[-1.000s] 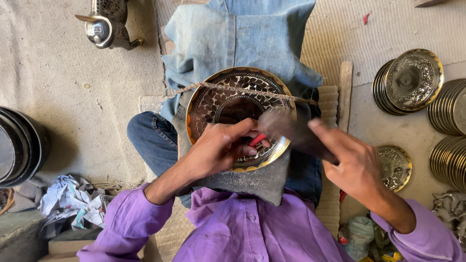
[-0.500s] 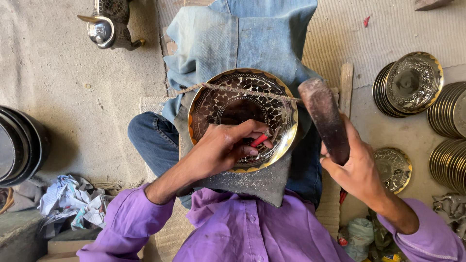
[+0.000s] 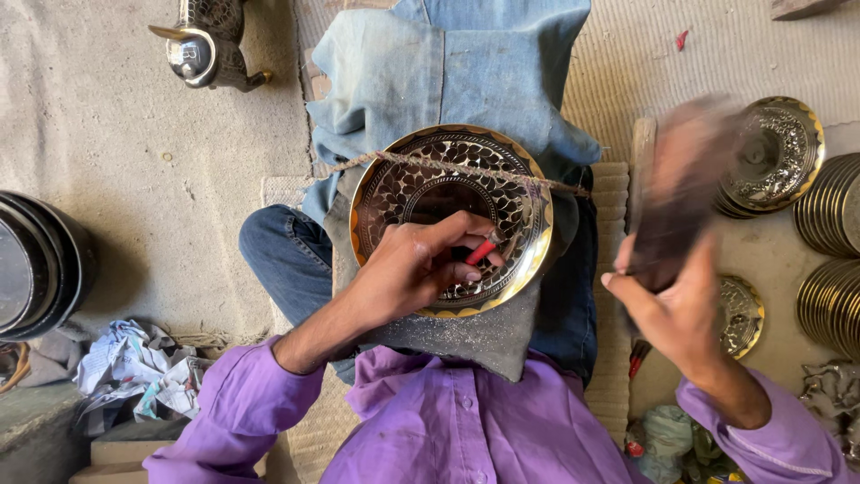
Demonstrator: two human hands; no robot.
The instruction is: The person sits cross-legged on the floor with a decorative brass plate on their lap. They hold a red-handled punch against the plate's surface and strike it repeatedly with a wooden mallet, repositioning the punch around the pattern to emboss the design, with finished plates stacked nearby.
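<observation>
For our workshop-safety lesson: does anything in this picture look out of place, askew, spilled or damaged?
Nothing looks broken or spilled. The engraved brass plate sits level on the lap, tied down by a cord. The one untidy spot is crumpled paper heaped on the floor at lower left. The mallet in the right hand is only motion-blurred.

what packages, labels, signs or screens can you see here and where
No labels, signs or screens.
Crumpled printed paper: floor at lower left, white and pale blue, beside the left sleeve.
Crumpled bag or wrapper: floor at lower right, pale green, under the right forearm; too creased to tell more.
</observation>
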